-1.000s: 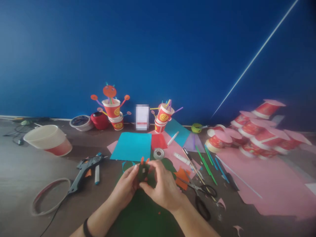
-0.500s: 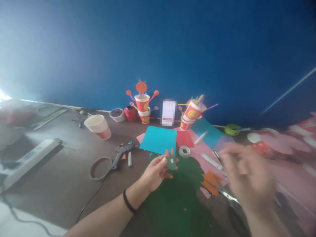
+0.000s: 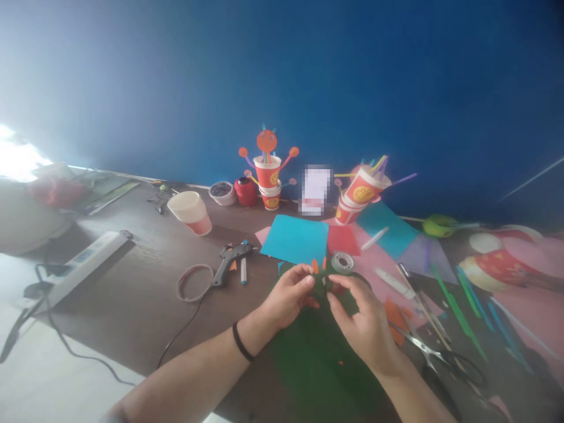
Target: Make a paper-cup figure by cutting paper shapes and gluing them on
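Green cutout [image 3: 323, 279], orange tabs [image 3: 315, 266] upward, held above the green sheet [image 3: 317, 376]. On my feed, left hand [image 3: 288, 298] pinches it; right hand [image 3: 363, 320] has fingertips at its other side, though I cannot tell whether they grasp. Beyond: tape roll [image 3: 343, 262], blue sheet [image 3: 294, 238]. Scissors [image 3: 425, 348] rightward.

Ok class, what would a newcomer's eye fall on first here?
Probably the red paper-cup figure with its orange head, near the picture's middle in front of the blue wall. Next, the bright turquoise sheet on the table below it, slightly right. Lower down, the left hand holds a small green piece with orange tips, the right hand at its edge.
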The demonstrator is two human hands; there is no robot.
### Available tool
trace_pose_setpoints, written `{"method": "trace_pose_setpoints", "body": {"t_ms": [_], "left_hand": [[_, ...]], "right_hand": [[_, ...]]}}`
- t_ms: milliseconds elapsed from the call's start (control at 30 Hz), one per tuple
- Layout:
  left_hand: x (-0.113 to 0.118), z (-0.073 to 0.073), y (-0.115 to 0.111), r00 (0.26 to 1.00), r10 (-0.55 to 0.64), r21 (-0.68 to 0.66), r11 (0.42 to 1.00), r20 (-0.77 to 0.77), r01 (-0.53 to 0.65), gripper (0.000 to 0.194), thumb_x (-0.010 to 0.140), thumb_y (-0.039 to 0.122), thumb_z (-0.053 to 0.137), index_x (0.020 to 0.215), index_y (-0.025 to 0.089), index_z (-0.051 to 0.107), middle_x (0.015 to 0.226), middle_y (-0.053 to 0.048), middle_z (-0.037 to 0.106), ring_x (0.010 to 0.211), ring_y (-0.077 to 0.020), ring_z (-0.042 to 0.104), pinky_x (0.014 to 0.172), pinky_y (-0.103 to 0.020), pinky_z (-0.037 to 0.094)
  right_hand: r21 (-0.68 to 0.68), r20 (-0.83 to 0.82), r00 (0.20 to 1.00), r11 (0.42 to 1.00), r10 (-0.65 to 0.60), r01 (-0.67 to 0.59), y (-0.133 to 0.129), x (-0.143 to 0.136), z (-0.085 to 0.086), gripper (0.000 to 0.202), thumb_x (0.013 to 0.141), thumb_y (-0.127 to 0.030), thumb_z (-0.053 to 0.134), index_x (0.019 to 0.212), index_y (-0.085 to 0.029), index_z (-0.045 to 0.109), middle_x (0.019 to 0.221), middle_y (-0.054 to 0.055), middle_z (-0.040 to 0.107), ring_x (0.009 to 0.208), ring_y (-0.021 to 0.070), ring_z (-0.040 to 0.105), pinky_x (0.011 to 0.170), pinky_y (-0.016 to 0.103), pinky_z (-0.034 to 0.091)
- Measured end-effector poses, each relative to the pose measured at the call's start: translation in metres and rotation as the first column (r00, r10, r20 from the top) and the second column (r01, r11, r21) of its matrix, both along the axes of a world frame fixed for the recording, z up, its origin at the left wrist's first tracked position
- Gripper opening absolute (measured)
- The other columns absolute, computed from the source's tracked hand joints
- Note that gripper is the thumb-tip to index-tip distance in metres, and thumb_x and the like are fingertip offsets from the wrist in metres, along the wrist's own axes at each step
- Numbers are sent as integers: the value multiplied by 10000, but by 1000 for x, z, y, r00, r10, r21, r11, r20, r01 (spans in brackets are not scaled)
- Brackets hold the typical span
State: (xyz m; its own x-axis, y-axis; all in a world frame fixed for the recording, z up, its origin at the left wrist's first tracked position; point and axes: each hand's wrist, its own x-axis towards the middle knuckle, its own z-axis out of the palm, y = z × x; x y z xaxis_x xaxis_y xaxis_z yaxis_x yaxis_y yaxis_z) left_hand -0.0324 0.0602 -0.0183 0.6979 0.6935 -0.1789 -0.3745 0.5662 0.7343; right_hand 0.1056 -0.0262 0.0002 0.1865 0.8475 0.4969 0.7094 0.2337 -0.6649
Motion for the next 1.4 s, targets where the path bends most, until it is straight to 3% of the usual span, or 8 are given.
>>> {"method": "trace_pose_setpoints", "body": {"t_ms": [333,500,933,1133,1400], "left_hand": [[0,2,-3,1000,-2,111,994,-23,5,347,642,268,783,920,159,605,916,-26,595,742,-115,601,521,-168,525],[1,2,-3,999,-9,125,992,-37,14,376,606,286,805,900,143,619,873,-39,621,728,-137,620,523,-180,516],[1,1,-3,998,-16,116,993,-62,23,363,606,330,801,878,135,661,897,-53,646,714,-131,622,527,-181,516],[1,2,-2,997,-18,116,993,-78,27,385,593,333,807,887,132,659,870,-50,641,718,-139,622,525,-183,513],[0,3,-2,998,-21,91,996,-57,26,343,616,313,795,880,142,657,910,-48,641,718,-129,619,540,-188,518]], "right_hand": [[15,138,989,999,49,-52,1,5,-6,220,842,-141,546,1046,-223,548,931,56,628,880,223,569,793,403,460],[-46,74,997,999,25,-22,1,2,-7,247,836,-168,558,1078,-214,544,927,56,615,860,217,566,772,386,473],[-79,21,1000,997,12,-10,-2,1,-3,104,832,-178,555,928,-215,537,843,27,606,814,194,572,741,340,466],[-88,5,1000,996,11,-10,-1,2,-5,218,835,-172,555,1048,-215,530,879,34,602,824,192,564,751,343,464],[-62,20,999,997,39,-37,0,1,0,73,843,-157,538,883,-218,530,826,24,594,800,193,551,723,343,449]]}}
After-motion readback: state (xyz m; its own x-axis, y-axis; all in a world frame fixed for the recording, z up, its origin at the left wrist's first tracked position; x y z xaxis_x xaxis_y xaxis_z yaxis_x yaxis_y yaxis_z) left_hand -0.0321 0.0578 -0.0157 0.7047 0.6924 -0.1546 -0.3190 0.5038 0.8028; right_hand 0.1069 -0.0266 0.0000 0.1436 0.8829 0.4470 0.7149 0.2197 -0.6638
